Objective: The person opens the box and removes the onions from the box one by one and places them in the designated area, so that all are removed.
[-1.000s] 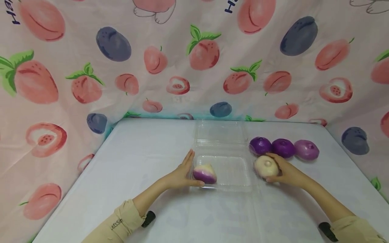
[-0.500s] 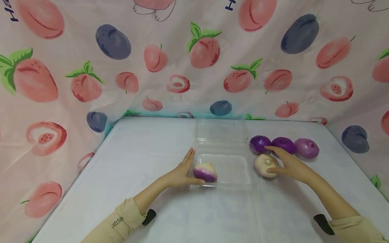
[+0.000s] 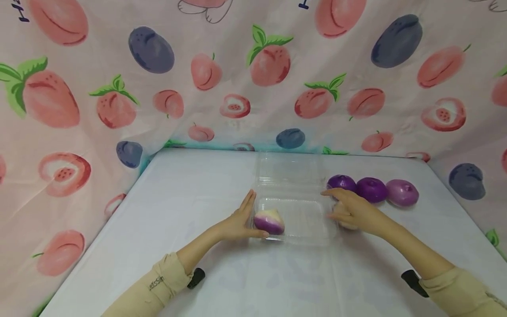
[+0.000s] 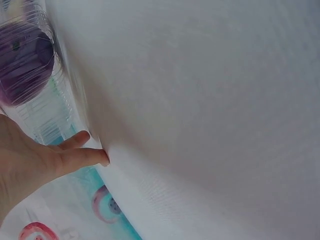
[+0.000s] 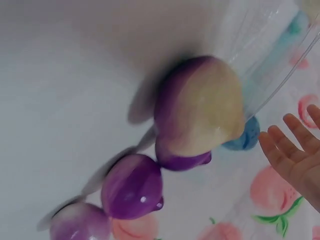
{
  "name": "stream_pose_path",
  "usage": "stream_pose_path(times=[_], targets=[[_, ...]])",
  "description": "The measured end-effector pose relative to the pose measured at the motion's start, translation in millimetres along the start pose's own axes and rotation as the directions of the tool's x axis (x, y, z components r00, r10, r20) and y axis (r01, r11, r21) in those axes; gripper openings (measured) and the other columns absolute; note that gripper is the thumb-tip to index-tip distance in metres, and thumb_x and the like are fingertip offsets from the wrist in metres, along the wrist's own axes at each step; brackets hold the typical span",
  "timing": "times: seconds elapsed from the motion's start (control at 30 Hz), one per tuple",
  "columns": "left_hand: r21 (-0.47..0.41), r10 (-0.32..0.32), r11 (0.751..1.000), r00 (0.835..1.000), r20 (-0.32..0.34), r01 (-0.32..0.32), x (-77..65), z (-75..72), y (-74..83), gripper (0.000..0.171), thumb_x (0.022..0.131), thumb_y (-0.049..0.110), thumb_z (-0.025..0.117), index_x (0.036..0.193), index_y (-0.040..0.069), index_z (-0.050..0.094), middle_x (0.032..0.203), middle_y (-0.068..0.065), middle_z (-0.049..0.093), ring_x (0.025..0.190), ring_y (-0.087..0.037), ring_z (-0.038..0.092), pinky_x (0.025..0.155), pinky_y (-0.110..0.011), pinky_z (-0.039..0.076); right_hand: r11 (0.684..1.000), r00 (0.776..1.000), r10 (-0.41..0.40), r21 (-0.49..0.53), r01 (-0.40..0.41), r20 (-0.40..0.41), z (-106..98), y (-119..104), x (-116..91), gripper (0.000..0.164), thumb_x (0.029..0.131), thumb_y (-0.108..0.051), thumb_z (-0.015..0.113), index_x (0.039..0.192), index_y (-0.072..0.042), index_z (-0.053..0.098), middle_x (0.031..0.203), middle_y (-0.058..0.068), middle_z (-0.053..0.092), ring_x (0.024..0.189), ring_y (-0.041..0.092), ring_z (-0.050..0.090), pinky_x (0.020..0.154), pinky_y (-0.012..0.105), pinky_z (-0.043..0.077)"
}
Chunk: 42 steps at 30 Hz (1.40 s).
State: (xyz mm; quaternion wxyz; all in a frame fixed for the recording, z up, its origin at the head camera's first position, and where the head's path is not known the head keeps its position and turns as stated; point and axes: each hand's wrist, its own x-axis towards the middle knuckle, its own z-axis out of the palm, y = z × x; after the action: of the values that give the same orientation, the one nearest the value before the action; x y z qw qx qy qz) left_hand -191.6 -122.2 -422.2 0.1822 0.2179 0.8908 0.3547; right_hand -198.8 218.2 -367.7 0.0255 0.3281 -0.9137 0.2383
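A clear plastic clamshell box lies open on the table, its lid folded back. Inside its left end sits a purple-and-cream onion. My left hand rests along the box's left side, fingers straight and thumb at the front left corner. Just right of the box, another purple-and-cream onion stands on the table, partly hidden behind my right hand in the head view. In the right wrist view, that hand's extended fingers are apart from the onion and hold nothing.
Behind the right hand, three onions stand in a row: a dark purple one, a second dark purple one and a paler one. A fruit-print cloth hangs along the back of the white table.
My right hand has let go of the cream-topped onion beside the box and moved left over it, toward the box's right edge. The left hand has stayed at the box.
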Motion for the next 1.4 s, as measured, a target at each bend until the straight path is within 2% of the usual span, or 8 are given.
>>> stream_pose_path(times=[0.17, 0.4, 0.57, 0.77, 1.0, 1.1, 1.3, 1.4], targets=[[0.002, 0.003, 1.000, 1.000, 0.003, -0.003, 0.8, -1.3, -0.1, 0.122, 0.076, 0.056, 0.070, 0.150, 0.007, -0.013, 0.158, -0.008, -0.021, 0.146, -0.034, -0.001, 0.113, -0.062, 0.010, 0.999, 1.000, 0.002, -0.034, -0.002, 0.002, 7, -15, 11, 0.049, 0.085, -0.023, 0.070, 0.127, -0.003, 0.054, 0.127, 0.017, 0.058, 0.122, 0.039, 0.050, 0.099, 0.056, 0.041], [-0.007, 0.007, 1.000, 1.000, 0.005, -0.007, 0.9, -0.8, -1.1, 0.124, 0.075, 0.058, 0.070, 0.150, 0.007, -0.014, 0.158, -0.008, -0.021, 0.146, -0.034, -0.001, 0.113, -0.062, 0.010, 0.999, 0.999, -0.030, -0.043, 0.029, -0.015, 17, -33, 21, 0.048, 0.087, -0.025, 0.067, 0.128, -0.005, 0.053, 0.126, 0.014, 0.060, 0.119, 0.033, 0.054, 0.097, 0.049, 0.045], [-0.004, 0.005, 1.000, 1.000, 0.001, -0.005, 0.7, 0.2, 0.0, 0.122, 0.075, 0.058, 0.070, 0.150, 0.008, -0.013, 0.158, -0.007, -0.021, 0.146, -0.034, 0.000, 0.113, -0.063, 0.010, 0.993, 0.999, 0.043, 0.107, -0.042, -0.008, 31, -41, 24, 0.053, 0.089, -0.028, 0.065, 0.134, -0.006, 0.047, 0.132, 0.015, 0.055, 0.119, 0.035, 0.053, 0.091, 0.047, 0.050], [-0.010, 0.001, 1.000, 1.000, 0.007, 0.000, 1.0, 0.7, 1.6, 0.123, 0.075, 0.060, 0.068, 0.150, 0.006, -0.014, 0.157, -0.008, -0.022, 0.146, -0.036, 0.000, 0.112, -0.064, 0.010, 0.945, 0.987, 0.155, 0.284, -0.163, 0.049, 47, -53, 28, 0.060, 0.091, -0.030, 0.063, 0.139, -0.004, 0.039, 0.139, 0.022, 0.046, 0.118, 0.043, 0.051, 0.087, 0.050, 0.052], [-0.018, -0.016, 1.000, 1.000, 0.006, 0.016, 0.8, -2.9, 3.4, 0.123, 0.075, 0.059, 0.069, 0.150, 0.007, -0.013, 0.157, -0.008, -0.022, 0.145, -0.036, 0.001, 0.112, -0.064, 0.008, 0.873, 0.970, 0.231, 0.424, -0.241, 0.077, 58, -58, 37, 0.070, 0.089, -0.029, 0.065, 0.144, -0.004, 0.027, 0.148, 0.026, 0.027, 0.125, 0.051, 0.041, 0.089, 0.052, 0.050], [-0.028, -0.017, 0.999, 1.000, 0.013, 0.018, 1.2, -3.1, 2.6, 0.124, 0.075, 0.057, 0.070, 0.150, 0.007, -0.014, 0.157, -0.007, -0.023, 0.146, -0.036, 0.001, 0.112, -0.064, 0.008, 0.837, 0.956, 0.262, 0.463, -0.292, 0.130, 60, -59, 38, 0.071, 0.090, -0.033, 0.064, 0.145, -0.007, 0.026, 0.149, 0.025, 0.026, 0.126, 0.052, 0.040, 0.093, 0.055, 0.047], [-0.029, -0.028, 0.999, 1.000, 0.013, 0.029, 0.7, -1.0, 0.3, 0.124, 0.074, 0.057, 0.071, 0.150, 0.008, -0.013, 0.157, -0.006, -0.022, 0.145, -0.036, 0.002, 0.113, -0.063, 0.008, 0.694, 0.904, 0.318, 0.580, -0.427, 0.285, 64, -61, 42, 0.070, 0.092, -0.035, 0.060, 0.147, -0.013, 0.022, 0.150, 0.026, 0.020, 0.129, 0.051, 0.035, 0.095, 0.058, 0.044], [-0.028, -0.019, 0.999, 1.000, 0.004, 0.019, 0.3, -0.7, 0.3, 0.124, 0.074, 0.058, 0.071, 0.150, 0.007, -0.013, 0.157, -0.007, -0.022, 0.145, -0.038, 0.003, 0.112, -0.064, 0.009, 0.619, 0.881, 0.350, 0.627, -0.473, 0.319, 66, -63, 46, 0.071, 0.093, -0.034, 0.059, 0.148, -0.014, 0.019, 0.151, 0.027, 0.018, 0.129, 0.051, 0.036, 0.093, 0.056, 0.047]])
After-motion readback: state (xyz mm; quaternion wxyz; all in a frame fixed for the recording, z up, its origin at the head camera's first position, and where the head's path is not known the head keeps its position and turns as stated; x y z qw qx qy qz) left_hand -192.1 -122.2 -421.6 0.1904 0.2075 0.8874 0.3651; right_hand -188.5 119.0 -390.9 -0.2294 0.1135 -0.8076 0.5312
